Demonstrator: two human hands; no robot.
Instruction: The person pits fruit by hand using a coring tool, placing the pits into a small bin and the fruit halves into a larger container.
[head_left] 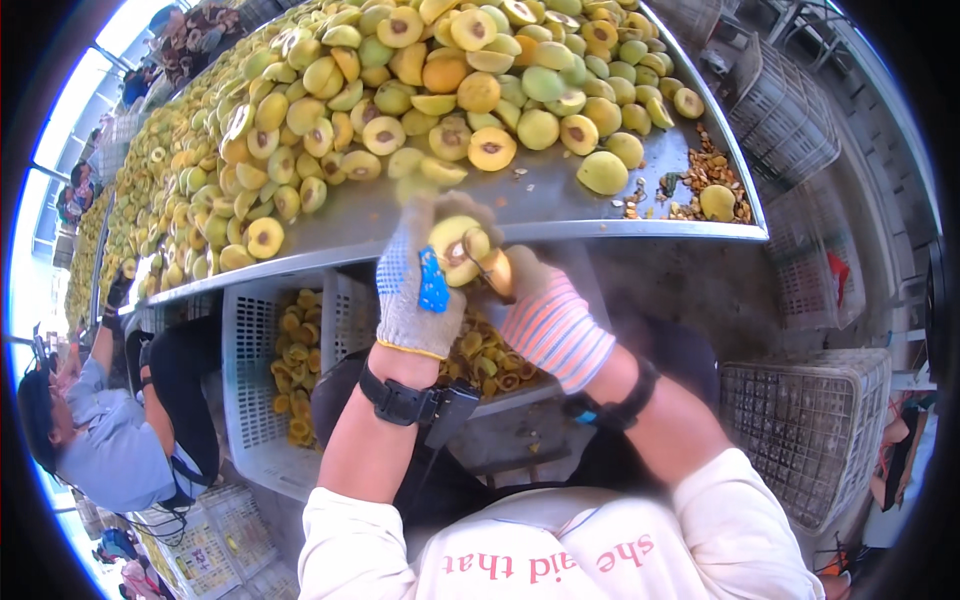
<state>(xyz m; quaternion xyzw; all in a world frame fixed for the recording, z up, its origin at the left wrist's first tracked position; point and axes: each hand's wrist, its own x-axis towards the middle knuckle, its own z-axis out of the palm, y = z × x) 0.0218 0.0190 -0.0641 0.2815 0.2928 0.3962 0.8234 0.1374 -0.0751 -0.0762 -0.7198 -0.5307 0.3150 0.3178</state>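
Note:
My left hand (425, 265), in a grey knit glove with blue patches, is closed around a halved yellow-green stone fruit (457, 250), peach-like, cut face up. My right hand (555, 315), in a glove with pink and blue stripes, closes on a small tool (496, 272) with a tan handle and a thin dark curved end. That end touches the fruit's middle; motion blur and the fingers hide part of it. Both hands are in front of the metal table's near edge, above a crate. Heaped fruit halves (382, 135) lie just beyond, many with brown stones in them.
The metal table (560, 205) has a raised rim, with loose stones (715, 170) at its right corner. Below, a white crate (250, 350) holds fruit halves (298, 340). Grey crates (795, 430) stand at right. A co-worker (120, 440) sits at left; other people are farther along.

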